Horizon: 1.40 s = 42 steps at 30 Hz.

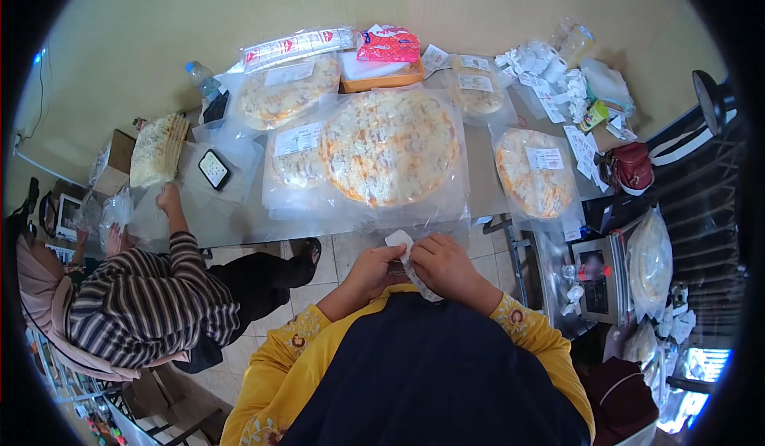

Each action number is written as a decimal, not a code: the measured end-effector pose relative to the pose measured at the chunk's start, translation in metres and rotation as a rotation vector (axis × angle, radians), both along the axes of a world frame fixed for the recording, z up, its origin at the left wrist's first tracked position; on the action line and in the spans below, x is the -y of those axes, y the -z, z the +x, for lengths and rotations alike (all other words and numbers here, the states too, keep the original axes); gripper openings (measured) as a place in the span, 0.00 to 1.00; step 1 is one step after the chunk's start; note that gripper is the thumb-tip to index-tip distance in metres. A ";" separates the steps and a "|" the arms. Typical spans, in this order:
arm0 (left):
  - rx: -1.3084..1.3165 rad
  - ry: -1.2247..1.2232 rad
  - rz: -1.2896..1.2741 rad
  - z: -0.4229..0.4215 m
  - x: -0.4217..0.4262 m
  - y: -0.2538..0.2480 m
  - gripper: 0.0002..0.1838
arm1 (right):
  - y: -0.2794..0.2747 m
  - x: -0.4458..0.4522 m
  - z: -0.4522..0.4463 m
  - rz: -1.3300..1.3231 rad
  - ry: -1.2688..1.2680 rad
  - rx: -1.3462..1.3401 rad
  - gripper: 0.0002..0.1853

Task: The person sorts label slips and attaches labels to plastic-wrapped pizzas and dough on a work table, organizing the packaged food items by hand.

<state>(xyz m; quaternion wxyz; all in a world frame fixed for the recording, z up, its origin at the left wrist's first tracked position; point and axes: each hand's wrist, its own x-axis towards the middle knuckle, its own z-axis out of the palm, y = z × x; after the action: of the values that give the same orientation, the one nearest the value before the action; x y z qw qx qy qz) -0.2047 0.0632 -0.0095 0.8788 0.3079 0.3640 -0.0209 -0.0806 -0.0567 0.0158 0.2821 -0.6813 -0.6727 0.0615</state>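
Note:
Both my hands are close to my chest, just in front of the table edge. My left hand (371, 272) pinches one side of a white label strip (409, 261), thumb toward its upper end. On the other side, the curled fingers of my right hand (446, 267) grip the same strip, whose tail hangs down between them. Straight ahead lies a large bagged pizza (390, 147) in clear plastic. It overlaps a smaller labelled pizza (295, 163) at its left. To the right, another bagged pizza (535, 177) bears a white label (545, 158).
A co-worker in a striped top (151, 295) handles plastic bags at the left, near a stack of pizza bases (158, 150). A phone (213, 169) lies on the table. Crumpled paper (550, 72) is piled at the back right, and a red pouch (632, 167) sits near the right edge.

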 end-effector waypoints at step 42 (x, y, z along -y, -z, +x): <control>0.409 0.428 0.575 0.315 -0.005 -0.087 0.21 | -0.030 0.059 0.284 0.489 0.659 -0.965 0.37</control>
<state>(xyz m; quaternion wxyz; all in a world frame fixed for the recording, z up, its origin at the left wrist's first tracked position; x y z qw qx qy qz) 0.1103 0.0683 0.0776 0.7869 0.6075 0.1006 -0.0390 0.2030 -0.1152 0.0458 0.7051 -0.6642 -0.2193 0.1162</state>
